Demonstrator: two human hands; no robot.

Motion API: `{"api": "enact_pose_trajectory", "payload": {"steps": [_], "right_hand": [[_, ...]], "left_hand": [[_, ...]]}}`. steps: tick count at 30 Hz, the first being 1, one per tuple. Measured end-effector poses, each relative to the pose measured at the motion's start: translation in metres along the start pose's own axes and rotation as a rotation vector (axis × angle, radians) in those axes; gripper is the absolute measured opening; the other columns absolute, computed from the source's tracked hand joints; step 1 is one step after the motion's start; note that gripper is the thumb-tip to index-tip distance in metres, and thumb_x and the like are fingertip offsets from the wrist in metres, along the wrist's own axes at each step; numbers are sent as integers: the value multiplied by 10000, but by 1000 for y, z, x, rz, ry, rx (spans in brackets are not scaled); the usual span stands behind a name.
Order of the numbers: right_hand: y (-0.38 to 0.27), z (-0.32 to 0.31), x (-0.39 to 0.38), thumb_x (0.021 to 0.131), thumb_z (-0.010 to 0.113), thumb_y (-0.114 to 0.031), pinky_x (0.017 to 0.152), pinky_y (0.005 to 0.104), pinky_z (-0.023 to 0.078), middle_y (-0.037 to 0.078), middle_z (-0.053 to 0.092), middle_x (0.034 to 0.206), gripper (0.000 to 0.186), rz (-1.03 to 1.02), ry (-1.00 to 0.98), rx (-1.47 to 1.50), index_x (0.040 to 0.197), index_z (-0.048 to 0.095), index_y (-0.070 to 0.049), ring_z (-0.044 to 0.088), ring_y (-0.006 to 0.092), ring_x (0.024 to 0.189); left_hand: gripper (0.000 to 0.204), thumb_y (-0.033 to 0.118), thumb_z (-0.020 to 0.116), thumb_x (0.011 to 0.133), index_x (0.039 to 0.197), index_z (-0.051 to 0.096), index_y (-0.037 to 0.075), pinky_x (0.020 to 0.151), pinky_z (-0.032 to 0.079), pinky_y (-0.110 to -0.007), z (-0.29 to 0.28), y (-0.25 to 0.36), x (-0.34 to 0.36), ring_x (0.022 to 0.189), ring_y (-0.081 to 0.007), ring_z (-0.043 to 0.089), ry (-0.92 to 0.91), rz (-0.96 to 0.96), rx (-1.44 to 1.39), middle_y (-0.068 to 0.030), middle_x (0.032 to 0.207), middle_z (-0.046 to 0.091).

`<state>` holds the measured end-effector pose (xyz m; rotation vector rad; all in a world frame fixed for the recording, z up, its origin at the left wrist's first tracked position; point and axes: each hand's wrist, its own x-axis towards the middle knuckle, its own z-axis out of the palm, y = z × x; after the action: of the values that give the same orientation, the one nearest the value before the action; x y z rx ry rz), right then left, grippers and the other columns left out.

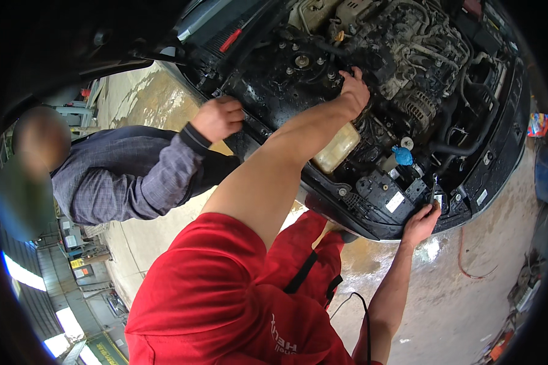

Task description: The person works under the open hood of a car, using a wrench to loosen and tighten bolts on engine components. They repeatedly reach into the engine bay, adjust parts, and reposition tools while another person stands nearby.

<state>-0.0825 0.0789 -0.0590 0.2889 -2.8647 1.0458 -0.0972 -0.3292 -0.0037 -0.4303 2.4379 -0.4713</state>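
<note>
My left hand [354, 91] reaches over the engine bay [262, 79] to the top of the black inner panel beside the engine [414, 67], its fingers apart and slightly bent, holding nothing I can see. My right hand [422, 222] is at the front corner of the car, closed on a slim metal wrench [433, 193] that points up into the bay. Near it are a black plastic housing [377, 198] and a blue cap [402, 155]. A translucent reservoir [335, 152] sits below my left forearm.
A co-worker in a grey checked jacket [128, 170] leans at the left fender, a hand [219, 118] by its edge. A red-handled tool [231, 39] lies near the windscreen. A red hose [469, 267] lies on the wet floor; a blue barrel [543, 173] stands at the right.
</note>
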Motion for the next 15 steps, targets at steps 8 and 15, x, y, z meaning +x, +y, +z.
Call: {"api": "enact_pose_trajectory", "payload": {"steps": [8, 15], "right_hand": [[-4, -1, -1, 1096, 534, -192, 946, 418, 536, 214, 713, 1193, 326, -23, 13, 25, 1343, 609, 8, 692, 366, 1062], [-1, -1, 0, 1102, 529, -195, 920, 420, 550, 223, 716, 1189, 331, -29, 9, 0, 1342, 608, 20, 710, 364, 1013]], "left_hand": [[533, 204, 739, 928, 1436, 653, 67, 1044, 429, -745, -16, -4, 2, 1531, -524, 240, -111, 23, -35, -156, 1560, 539], [459, 194, 656, 973, 1409, 674, 54, 1019, 458, -738, -5, -6, 0, 1509, -493, 308, 6, 9, -49, -186, 1487, 599]]}}
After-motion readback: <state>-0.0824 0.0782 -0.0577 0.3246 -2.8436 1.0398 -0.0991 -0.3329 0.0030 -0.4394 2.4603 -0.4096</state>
